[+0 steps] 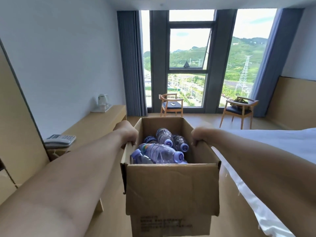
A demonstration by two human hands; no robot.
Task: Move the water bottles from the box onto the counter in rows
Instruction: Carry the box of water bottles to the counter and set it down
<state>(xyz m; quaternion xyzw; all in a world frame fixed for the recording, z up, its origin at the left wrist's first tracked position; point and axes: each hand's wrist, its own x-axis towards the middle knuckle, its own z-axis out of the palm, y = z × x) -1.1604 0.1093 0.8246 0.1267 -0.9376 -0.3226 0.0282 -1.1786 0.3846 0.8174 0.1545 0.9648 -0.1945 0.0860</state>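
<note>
A: Where are the bottles point(162, 147)?

B: All lying on their sides in the box point(172, 185), jumbled together, purple caps mostly toward the camera. The box sits in the lower centre of the frame, top open, near flap folded down outside.

A: And the hands?

B: The left hand point(129, 135) grips the box's left rim, fingers curled over the edge. The right hand point(199, 135) does the same on the right rim. Both forearms run in from the bottom corners.

A: Is the box resting on anything?

B: I cannot tell; its bottom is out of view.

A: The counter?

B: A light wooden counter point(95, 124) runs along the wall at left of centre. A white kettle point(102, 100) on a tray stands at its far end, a telephone point(59, 141) at its near end.

A: Anything else?

B: A bed point(273, 142) with white sheets at right. Two wooden chairs point(171, 104) stand before a tall window point(189, 48) at top centre, grey curtains point(130, 65) at its sides.
</note>
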